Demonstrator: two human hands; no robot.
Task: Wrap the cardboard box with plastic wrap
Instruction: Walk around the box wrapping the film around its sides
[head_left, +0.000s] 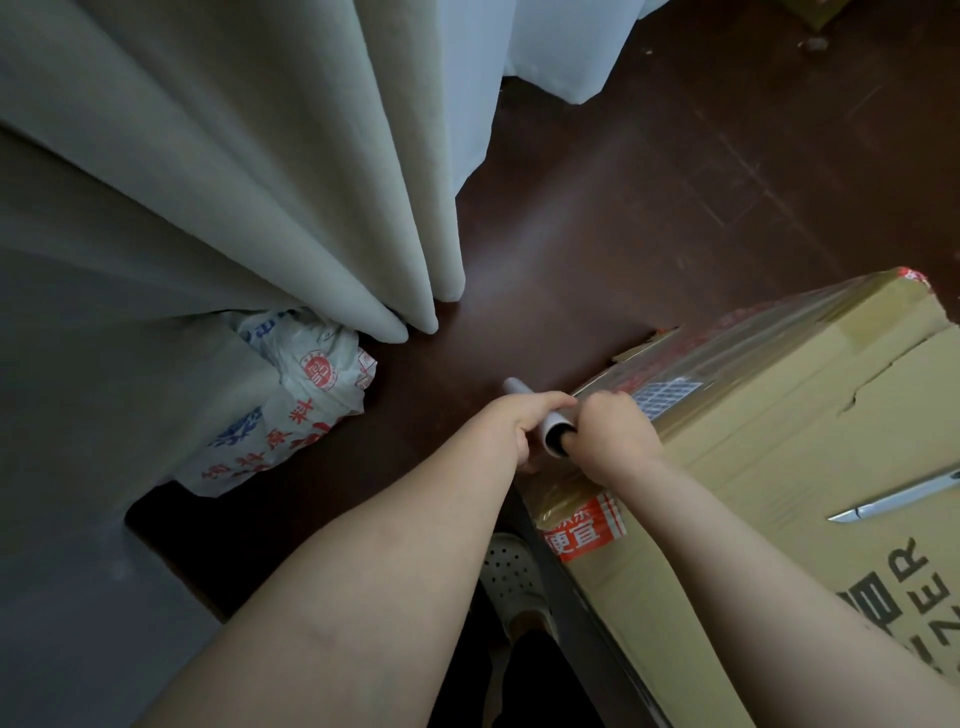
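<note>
- Brown corrugated card: the cardboard box (769, 457), large, standing on the dark floor (597, 208) at lower right. Top flaps are closed, with a tear in one edge; orange printed tape (584, 525) sits at the near corner.
- Clear film: the plastic wrap (737, 348) is drawn taut across the box's long side and shines over a printed label. At least one band is laid; the top face is bare.
- The roll (551, 434) is a slim pale tube held just off the box's near corner, with film running from it onto the card.
- The left hand (524, 423) has its fingers curled round the middle of the roll.
- The right hand (615, 434) is closed at the roll's near end. One digit seems to sit inside the core, though the angle hides it.
- Handling, as judged: the box is stiff and bulky and probably weighty, so it is best left standing while the roll is carried round it. The film is thin, clingy and easily torn or bunched, so it needs even tension. Hold the roll at the core ends so that it spins.
- Risk: box corners may snag or split the film.
- Also present: grey-green curtain (234, 182), printed plastic sack (291, 405), white perforated shoe (511, 569), and a slim metal item (898, 499) on the box top.
</note>
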